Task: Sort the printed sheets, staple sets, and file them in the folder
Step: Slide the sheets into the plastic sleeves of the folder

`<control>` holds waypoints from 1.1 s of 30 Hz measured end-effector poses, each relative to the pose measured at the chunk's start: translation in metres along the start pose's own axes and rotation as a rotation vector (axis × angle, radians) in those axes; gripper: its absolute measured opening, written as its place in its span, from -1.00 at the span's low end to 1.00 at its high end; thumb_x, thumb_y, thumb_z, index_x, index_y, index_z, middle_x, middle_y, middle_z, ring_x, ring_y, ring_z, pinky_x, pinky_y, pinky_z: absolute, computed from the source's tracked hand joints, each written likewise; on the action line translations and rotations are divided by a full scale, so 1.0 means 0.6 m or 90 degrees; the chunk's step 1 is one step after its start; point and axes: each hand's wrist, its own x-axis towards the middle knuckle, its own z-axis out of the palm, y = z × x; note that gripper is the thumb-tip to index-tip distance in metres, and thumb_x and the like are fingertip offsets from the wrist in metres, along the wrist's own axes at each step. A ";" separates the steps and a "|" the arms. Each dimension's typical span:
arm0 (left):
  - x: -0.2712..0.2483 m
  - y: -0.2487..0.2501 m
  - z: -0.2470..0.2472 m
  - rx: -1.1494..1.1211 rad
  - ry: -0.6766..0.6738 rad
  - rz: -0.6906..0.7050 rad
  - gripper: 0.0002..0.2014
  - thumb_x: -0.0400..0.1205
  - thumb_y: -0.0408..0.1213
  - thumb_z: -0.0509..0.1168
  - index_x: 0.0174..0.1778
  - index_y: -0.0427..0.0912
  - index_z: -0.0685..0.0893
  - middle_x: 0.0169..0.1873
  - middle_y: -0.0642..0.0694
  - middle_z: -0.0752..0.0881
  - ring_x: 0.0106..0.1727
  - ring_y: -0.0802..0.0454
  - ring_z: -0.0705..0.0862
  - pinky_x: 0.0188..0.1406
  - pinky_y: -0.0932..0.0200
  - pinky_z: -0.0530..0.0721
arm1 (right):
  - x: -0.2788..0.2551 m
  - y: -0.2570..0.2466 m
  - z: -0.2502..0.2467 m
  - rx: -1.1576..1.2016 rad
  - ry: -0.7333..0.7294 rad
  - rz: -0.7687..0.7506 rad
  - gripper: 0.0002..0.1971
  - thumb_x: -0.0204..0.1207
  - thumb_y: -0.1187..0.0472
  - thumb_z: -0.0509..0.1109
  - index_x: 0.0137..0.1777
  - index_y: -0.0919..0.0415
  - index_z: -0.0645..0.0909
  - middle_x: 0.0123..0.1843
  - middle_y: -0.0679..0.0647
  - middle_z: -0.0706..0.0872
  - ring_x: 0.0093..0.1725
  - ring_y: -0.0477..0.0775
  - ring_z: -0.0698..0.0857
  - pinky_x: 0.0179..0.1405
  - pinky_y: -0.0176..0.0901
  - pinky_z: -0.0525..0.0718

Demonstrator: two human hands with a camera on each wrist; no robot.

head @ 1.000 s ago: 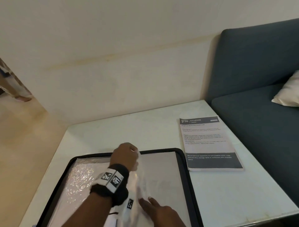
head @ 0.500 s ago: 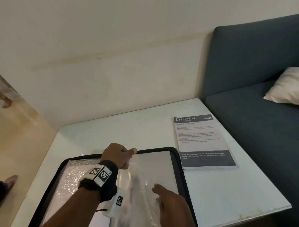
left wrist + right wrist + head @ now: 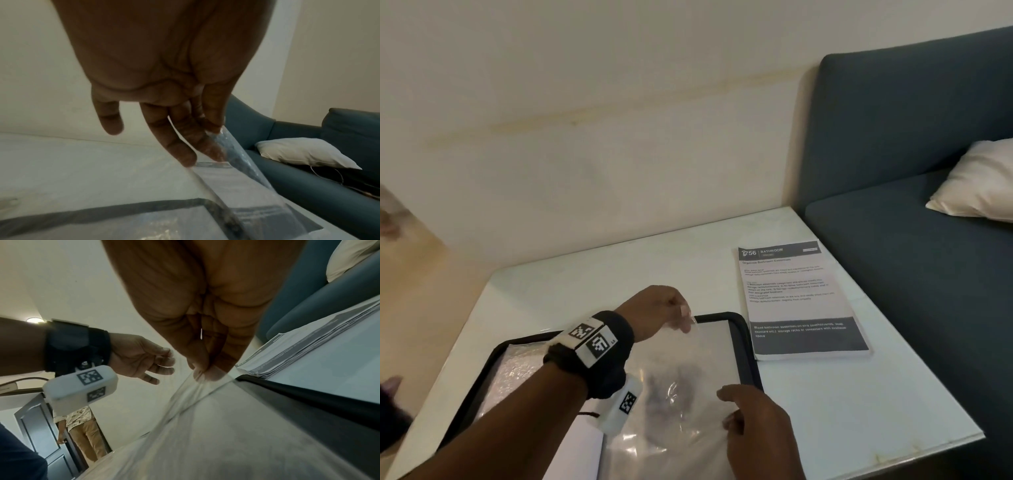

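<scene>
A black-rimmed folder (image 3: pixel 743 342) lies open on the white table (image 3: pixel 619 267). A clear plastic sleeve (image 3: pixel 681 394) rises from its right half. My left hand (image 3: pixel 686 317) pinches the sleeve's far corner between thumb and fingers and holds it lifted, as the left wrist view (image 3: pixel 216 134) shows close up. My right hand (image 3: pixel 726 404) pinches the sleeve's right edge nearer to me, above the folder's rim (image 3: pixel 308 399). A stack of printed sheets (image 3: pixel 801 301) with a grey "56 BATHROOM" header lies flat on the table, right of the folder.
A dark blue sofa (image 3: pixel 893 240) with a pale pillow (image 3: pixel 979 185) stands against the table's right side. The wall is close behind. White paper (image 3: pixel 571 455) shows in the folder's left half. A person (image 3: pixel 82 426) stands by a dark door to my left.
My left hand has raised the sleeve's corner and carried it a little to the right. My right hand has slid up from the sleeve's lower part to its right edge.
</scene>
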 end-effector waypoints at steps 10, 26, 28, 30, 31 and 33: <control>0.086 -0.034 0.057 -0.139 0.158 -0.114 -0.74 0.58 -0.51 0.20 0.09 -0.10 0.57 -0.40 -0.13 0.75 -0.29 -0.10 0.72 0.05 -0.16 0.75 | 0.010 0.011 -0.023 -0.091 -0.104 0.037 -0.71 0.63 0.09 0.21 0.29 -0.24 0.48 0.44 -0.09 0.41 0.43 -0.12 0.45 0.32 -0.49 0.34; 0.153 0.023 0.260 0.579 0.024 0.135 -0.44 0.48 0.10 0.29 0.37 -0.01 0.44 0.28 -0.03 0.52 0.27 -0.09 0.54 0.27 -0.08 0.52 | 0.041 0.118 -0.176 -0.003 0.261 0.241 -0.69 0.53 -0.11 0.40 0.22 -0.04 0.62 0.26 -0.07 0.69 0.16 -0.02 0.67 0.21 -0.14 0.56; 0.177 0.028 0.256 0.518 0.017 0.061 -0.35 0.48 0.12 0.32 0.46 -0.02 0.38 0.35 -0.06 0.48 0.34 -0.13 0.51 0.31 -0.11 0.53 | 0.060 0.142 -0.188 -0.017 0.301 0.261 -0.65 0.56 -0.04 0.39 0.29 0.03 0.60 0.31 0.03 0.65 0.25 0.08 0.64 0.30 -0.06 0.56; 0.206 0.028 0.241 0.453 0.038 -0.024 -0.32 0.51 0.14 0.33 0.50 -0.06 0.34 0.37 -0.13 0.47 0.37 -0.17 0.51 0.34 -0.08 0.54 | 0.087 0.160 -0.202 -0.048 0.330 0.254 -0.66 0.55 0.01 0.39 0.28 0.08 0.60 0.32 0.09 0.63 0.27 0.15 0.62 0.29 -0.03 0.57; 0.220 0.027 0.233 0.434 0.050 -0.058 -0.32 0.52 0.14 0.32 0.50 -0.09 0.34 0.36 -0.16 0.48 0.36 -0.19 0.52 0.33 -0.07 0.55 | 0.101 0.169 -0.207 -0.059 0.335 0.245 -0.68 0.54 0.02 0.40 0.26 0.07 0.59 0.32 0.10 0.61 0.29 0.17 0.60 0.28 -0.02 0.56; 0.246 0.019 0.217 0.398 0.072 -0.112 -0.31 0.52 0.15 0.32 0.48 -0.12 0.33 0.34 -0.20 0.48 0.33 -0.22 0.54 0.31 -0.08 0.56 | 0.127 0.188 -0.211 -0.105 0.305 0.230 -0.68 0.50 -0.04 0.37 0.23 -0.02 0.56 0.37 0.06 0.57 0.39 0.16 0.53 0.31 0.03 0.54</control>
